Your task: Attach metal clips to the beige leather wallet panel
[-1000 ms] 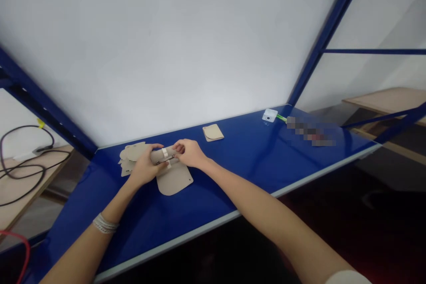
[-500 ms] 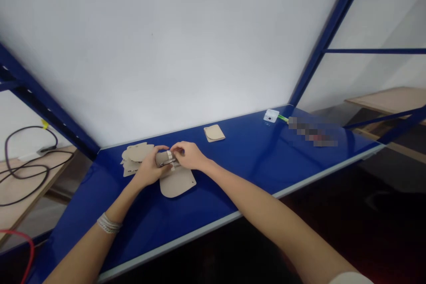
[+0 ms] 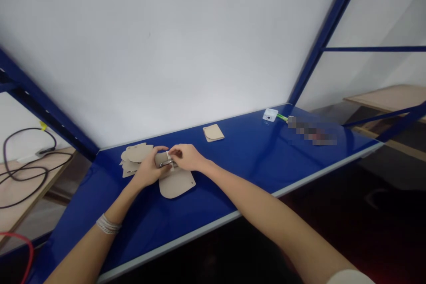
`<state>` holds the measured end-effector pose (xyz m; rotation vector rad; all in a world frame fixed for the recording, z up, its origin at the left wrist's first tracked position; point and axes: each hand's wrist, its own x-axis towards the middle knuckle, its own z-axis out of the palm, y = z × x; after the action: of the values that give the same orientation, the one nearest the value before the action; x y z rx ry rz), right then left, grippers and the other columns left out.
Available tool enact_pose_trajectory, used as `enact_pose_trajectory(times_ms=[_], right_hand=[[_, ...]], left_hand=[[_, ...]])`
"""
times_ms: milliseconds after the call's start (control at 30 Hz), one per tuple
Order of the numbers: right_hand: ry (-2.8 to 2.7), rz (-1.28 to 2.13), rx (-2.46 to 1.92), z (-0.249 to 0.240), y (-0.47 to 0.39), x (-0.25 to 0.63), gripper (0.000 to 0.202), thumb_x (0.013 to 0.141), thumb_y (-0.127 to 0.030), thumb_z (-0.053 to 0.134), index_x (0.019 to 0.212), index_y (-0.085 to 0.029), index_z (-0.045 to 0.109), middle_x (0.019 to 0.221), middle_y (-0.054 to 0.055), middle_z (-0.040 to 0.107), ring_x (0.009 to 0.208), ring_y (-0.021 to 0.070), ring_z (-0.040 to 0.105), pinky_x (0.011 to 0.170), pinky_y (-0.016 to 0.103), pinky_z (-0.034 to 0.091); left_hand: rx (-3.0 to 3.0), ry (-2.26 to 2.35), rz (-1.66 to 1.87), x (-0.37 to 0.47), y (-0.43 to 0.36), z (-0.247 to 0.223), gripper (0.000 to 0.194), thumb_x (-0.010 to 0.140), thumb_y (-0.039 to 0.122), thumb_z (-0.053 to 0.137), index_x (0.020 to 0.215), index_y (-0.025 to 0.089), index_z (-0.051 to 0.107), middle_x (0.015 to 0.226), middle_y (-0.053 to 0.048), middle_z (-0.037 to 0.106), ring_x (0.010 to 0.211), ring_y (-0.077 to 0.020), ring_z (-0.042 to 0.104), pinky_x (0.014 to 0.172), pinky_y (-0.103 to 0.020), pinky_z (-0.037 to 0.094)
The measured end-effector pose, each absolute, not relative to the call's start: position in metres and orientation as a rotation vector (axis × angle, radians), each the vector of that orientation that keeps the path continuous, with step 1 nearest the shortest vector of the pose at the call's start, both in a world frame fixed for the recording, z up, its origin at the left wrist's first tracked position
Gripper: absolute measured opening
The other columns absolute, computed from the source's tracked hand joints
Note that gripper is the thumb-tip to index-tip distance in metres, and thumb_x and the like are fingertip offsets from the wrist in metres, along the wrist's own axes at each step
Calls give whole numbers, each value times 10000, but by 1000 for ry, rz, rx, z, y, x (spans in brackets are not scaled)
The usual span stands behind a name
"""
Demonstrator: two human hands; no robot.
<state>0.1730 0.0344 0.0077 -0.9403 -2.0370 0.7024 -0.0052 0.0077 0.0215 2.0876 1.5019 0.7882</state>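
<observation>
My left hand (image 3: 149,169) is closed around a curled beige piece that looks like leather or card, with its fingers and thumb on either side. A narrow metal clip (image 3: 166,163) lies across that piece, and a white strip (image 3: 168,155) shows beside it. Below the hands, a flat beige flap (image 3: 177,184) with a rounded end and a small dark hole rests on the table. My right hand (image 3: 188,157) pinches at the right end of the clip and white strip. Its fingertips hide what exactly they grip.
Several flat beige cut pieces (image 3: 138,153) are stacked left of my hands. A folded beige piece (image 3: 213,133) lies near the wall. Farther right are a white square item (image 3: 270,115) and a green stick (image 3: 282,117) on the blue table (image 3: 246,164). Black cable (image 3: 25,168) coils at left.
The right fingers have shifted slightly left, closer to the white strip. My left hand keeps its hold on the curled beige piece, and the view has moved a little.
</observation>
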Motion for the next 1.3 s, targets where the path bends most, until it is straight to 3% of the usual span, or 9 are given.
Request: enact_pose_trajectory(times_ms=[433, 933, 1300], right_hand=[[-2049, 704, -953, 7, 34, 173, 220, 741, -142, 564, 933, -167, 668, 877, 34, 697, 751, 114, 622, 723, 219, 465], [-2035, 641, -962, 7, 35, 173, 186, 745, -159, 567, 897, -173, 673, 858, 32, 670, 737, 113, 596, 728, 231, 459], [-1989, 519, -1037, 13, 34, 174, 154, 761, -190, 563, 851, -168, 685, 801, 37, 640, 718, 124, 561, 723, 248, 445]], left_hand=[[2047, 1462, 789, -4, 7, 23, 542, 669, 356, 617, 1158, 171, 476, 877, -28, 602, 725, -190, 574, 686, -320, 474], [2065, 1459, 801, -3, 7, 22, 528, 664, 349, 620, 1146, 180, 484, 917, -36, 601, 777, -204, 580, 731, -336, 475], [2059, 1423, 707, -5, 6, 21, 526, 672, 368, 636, 1144, 185, 493, 791, -2, 597, 660, -172, 552, 607, -289, 451]])
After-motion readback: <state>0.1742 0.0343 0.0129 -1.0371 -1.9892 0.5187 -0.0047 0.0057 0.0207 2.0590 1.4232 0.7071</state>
